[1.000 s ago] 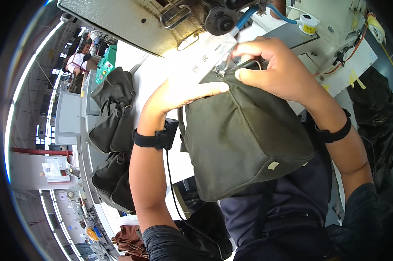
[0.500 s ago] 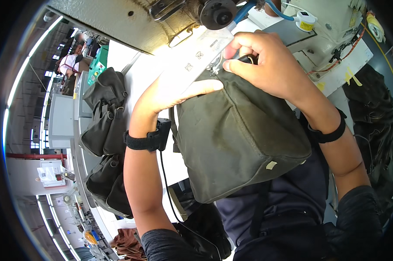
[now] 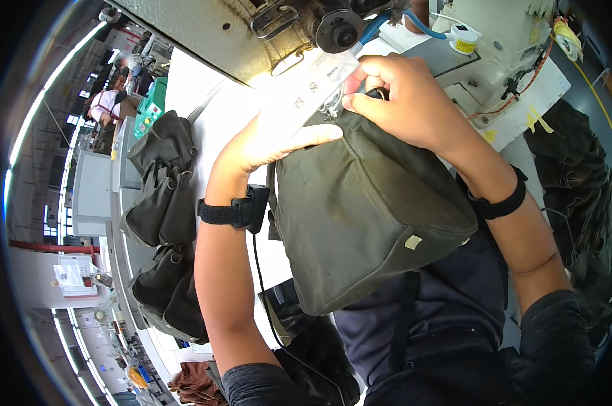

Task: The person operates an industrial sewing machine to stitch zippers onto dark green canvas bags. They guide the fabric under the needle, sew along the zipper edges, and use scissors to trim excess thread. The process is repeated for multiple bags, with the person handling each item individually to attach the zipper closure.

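Observation:
A dark olive fabric bag [image 3: 367, 210] hangs tilted between my hands, its base toward me and its top edge under the sewing machine [image 3: 265, 34]. My left hand [image 3: 272, 142] grips the bag's upper left side, thumb stretched along the fabric; glare and a white rectangular machine part [image 3: 326, 74] hide its fingers. My right hand [image 3: 407, 98] is closed at the top edge, thumb and fingers pinching the bag beside a black piece [image 3: 380, 93]. The metal presser foot area [image 3: 331, 107] lies between the hands. A small pale patch [image 3: 413, 241] marks the bag's lower corner.
Several similar dark bags [image 3: 160, 210] lie along the left side. Dark fabric [image 3: 573, 169] is heaped at the right. A green box [image 3: 151, 105] stands at the back left, with another person [image 3: 106, 105] beyond it. Brown fabric [image 3: 199, 384] lies at lower left.
The view has shifted slightly, so the machine appears a little lower and to the right. Both hands keep their hold on the bag, with little visible movement along its edge.

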A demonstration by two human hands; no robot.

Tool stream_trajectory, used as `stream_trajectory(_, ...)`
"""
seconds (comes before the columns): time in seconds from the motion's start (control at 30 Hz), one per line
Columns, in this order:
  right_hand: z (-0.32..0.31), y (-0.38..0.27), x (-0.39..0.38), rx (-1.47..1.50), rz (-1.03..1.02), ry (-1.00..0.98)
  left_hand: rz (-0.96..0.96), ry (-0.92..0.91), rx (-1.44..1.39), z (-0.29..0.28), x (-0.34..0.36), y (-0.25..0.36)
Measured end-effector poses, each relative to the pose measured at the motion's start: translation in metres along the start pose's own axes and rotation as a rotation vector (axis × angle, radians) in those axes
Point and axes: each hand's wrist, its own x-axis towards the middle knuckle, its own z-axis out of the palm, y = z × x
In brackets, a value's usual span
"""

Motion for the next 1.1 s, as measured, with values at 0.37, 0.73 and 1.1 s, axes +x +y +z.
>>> stream_trajectory(0.37, -0.001, 0.000, 0.001, -0.084, 0.048, -0.032, -0.017, -0.019, -0.020, -0.002, -0.002, 0.000)
stream_trajectory(0.73, 0.007, 0.007, 0.001, -0.154, -0.026, 0.047, -0.039, -0.034, -0.058, -0.006, -0.004, -0.004)
stream_trajectory(1.1, 0.016, 0.011, -0.001, -0.156, -0.103, 0.159, -0.026, 0.033, -0.290, -0.022, -0.014, -0.049)
